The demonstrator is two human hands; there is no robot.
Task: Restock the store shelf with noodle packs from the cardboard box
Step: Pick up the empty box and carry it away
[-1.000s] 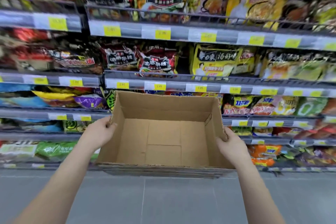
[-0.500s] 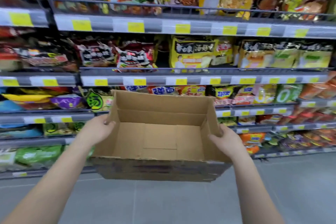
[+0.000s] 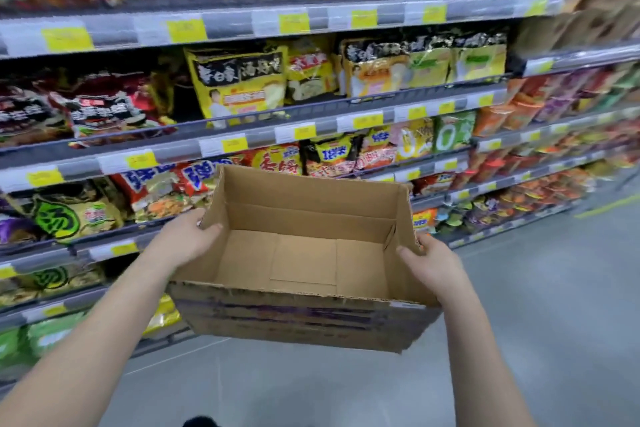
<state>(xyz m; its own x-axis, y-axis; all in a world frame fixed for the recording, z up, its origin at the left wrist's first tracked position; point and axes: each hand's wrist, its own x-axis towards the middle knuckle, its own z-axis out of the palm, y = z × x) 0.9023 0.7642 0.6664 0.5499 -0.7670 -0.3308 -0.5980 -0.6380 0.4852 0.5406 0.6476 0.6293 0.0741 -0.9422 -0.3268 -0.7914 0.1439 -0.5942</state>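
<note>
Cardboard box [image 3: 304, 253] held off the floor before noodle shelf [image 3: 242, 121], left hand [image 3: 183, 239] gripping left wall, right hand [image 3: 433, 267] gripping right wall, arms outstretched

The box [image 3: 304, 253] opens upward, free to reach into. Behind it, noodle packs [image 3: 239, 87] and front rails [image 3: 346, 101] crowd the shelves [image 3: 263, 139]; the floor [image 3: 554, 305] rightward lies open.

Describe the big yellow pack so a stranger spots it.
Find the cardboard box, then the shelf above its far wall. The yellow pack with a black banner stands over the box's left corner, bigger than the yellow packs to its right; dark red packs sit to its left.
</note>
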